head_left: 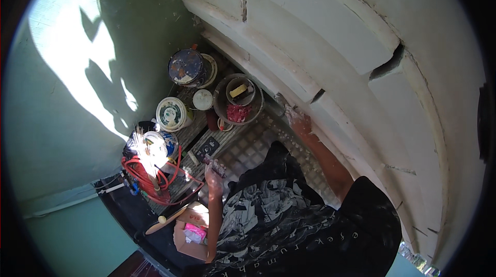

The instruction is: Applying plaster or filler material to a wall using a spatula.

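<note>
The right hand (pixel 298 120) is stretched far out and lies against the white moulding (pixel 289 78) of the wall, pressed on a small tool (pixel 283 100) that touches the white surface; the hand is covered with white dust, and I cannot tell how the fingers close on the tool. The left hand (pixel 213 172) is lower and nearer, above the metal grid platform (pixel 248 145), and its fingers are closed around a small dark object (pixel 217 165) that I cannot identify. Far from the hands stands a round bucket (pixel 238 99) with a yellow sponge and something red inside. To the left are several paint cans (pixel 171 114) and a coil of red cable (pixel 150 176). Near the left arm is an open cardboard box (pixel 190 233).
</note>
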The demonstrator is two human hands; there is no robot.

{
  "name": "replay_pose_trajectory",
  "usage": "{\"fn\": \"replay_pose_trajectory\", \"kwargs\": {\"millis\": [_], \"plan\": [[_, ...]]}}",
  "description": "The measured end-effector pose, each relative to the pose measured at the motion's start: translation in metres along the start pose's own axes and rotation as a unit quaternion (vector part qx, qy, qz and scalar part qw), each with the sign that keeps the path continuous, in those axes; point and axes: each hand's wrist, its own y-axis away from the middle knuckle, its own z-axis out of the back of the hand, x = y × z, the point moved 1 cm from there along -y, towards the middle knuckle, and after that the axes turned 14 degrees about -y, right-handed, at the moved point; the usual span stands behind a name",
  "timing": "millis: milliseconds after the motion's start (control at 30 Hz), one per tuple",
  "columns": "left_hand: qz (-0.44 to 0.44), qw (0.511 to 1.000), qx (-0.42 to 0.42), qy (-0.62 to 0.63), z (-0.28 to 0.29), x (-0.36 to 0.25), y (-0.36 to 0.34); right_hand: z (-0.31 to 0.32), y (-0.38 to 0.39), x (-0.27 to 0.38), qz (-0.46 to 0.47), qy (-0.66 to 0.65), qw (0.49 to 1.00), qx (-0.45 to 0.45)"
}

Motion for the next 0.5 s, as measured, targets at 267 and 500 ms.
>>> {"fn": "replay_pose_trajectory", "kwargs": {"millis": [267,500], "plan": [[-0.027,0.999,-0.013,0.027,0.008,0.023,-0.005,-0.006,-0.089,0.056,-0.042,-0.028,0.997,0.053],[-0.052,0.991,-0.074,0.101,0.024,0.035,0.014,0.021,-0.038,0.041,0.051,-0.046,0.997,0.033]]}}
